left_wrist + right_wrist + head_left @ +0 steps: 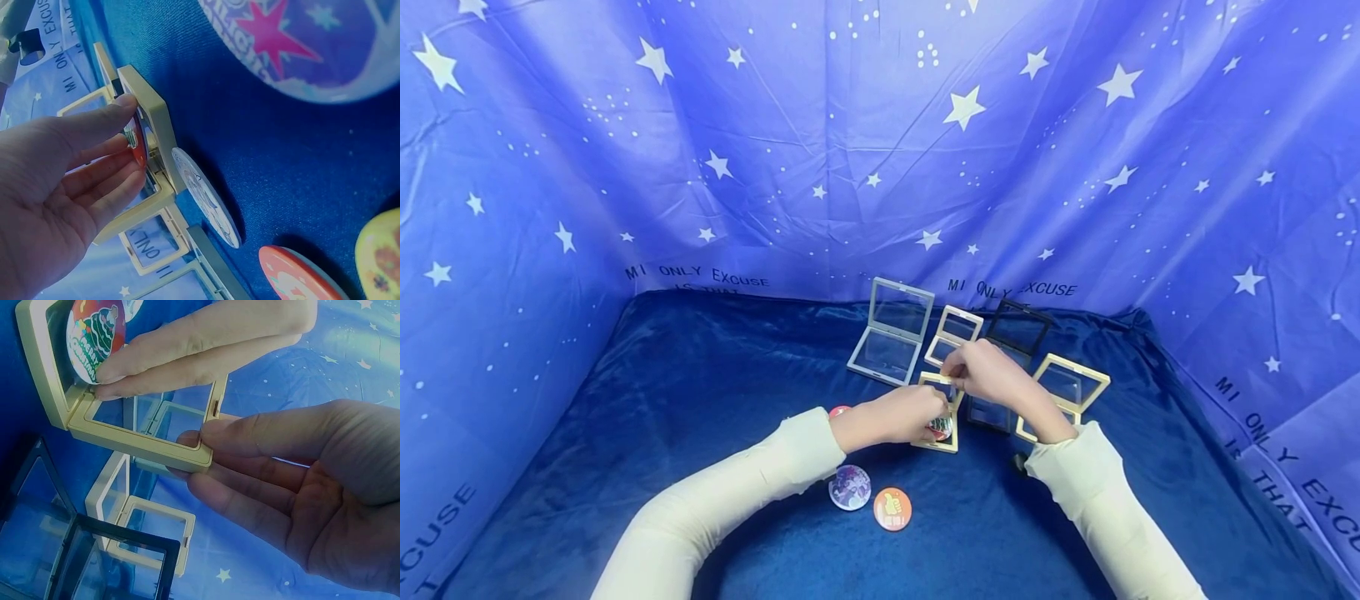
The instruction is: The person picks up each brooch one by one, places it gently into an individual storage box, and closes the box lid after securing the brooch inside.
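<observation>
A small cream-yellow hinged display frame stands open on the blue cloth between both hands. My right hand pinches the edge of its raised half between thumb and fingers. In the lower half lies a round badge with a Christmas tree on white and red. My left hand holds this badge at its rim, the thumb near the frame's edge and the fingers bent against the badge's other side. In the head view, the left hand covers part of the badge.
Around it stand opened frames: a large grey-blue one, a small pale one, a black one and a yellow one. Nearer lie a purple badge and an orange thumbs-up badge. A red badge is partly hidden by the left arm.
</observation>
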Demonstrator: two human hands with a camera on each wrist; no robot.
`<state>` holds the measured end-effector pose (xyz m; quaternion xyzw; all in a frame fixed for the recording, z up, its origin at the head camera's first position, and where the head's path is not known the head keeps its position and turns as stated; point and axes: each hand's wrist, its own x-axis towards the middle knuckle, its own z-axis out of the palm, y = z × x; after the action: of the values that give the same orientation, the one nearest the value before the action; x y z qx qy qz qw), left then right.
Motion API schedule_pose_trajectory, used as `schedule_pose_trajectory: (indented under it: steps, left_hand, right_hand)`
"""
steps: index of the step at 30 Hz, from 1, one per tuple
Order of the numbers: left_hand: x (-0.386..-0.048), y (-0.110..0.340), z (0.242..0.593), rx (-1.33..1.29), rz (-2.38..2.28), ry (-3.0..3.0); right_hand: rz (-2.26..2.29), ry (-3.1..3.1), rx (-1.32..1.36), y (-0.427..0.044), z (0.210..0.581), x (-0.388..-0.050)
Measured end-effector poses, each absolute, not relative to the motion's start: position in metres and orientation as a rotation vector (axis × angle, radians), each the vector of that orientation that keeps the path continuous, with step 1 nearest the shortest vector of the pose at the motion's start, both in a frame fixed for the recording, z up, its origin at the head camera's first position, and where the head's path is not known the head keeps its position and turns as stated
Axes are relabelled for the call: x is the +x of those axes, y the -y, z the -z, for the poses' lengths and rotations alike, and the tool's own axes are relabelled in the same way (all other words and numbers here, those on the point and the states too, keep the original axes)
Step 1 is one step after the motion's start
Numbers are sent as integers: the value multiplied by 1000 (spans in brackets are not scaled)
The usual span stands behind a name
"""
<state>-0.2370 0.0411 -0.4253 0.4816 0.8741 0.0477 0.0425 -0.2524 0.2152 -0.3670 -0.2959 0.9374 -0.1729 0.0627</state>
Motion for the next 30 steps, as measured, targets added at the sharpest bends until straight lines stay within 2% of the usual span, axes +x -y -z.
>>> schedule_pose_trajectory:
  steps: [30]
  left_hand:
    - [-235,-39,430,1509,-146,-2669]
  right_hand:
    - [516,-2844,-910,-216,366,-251]
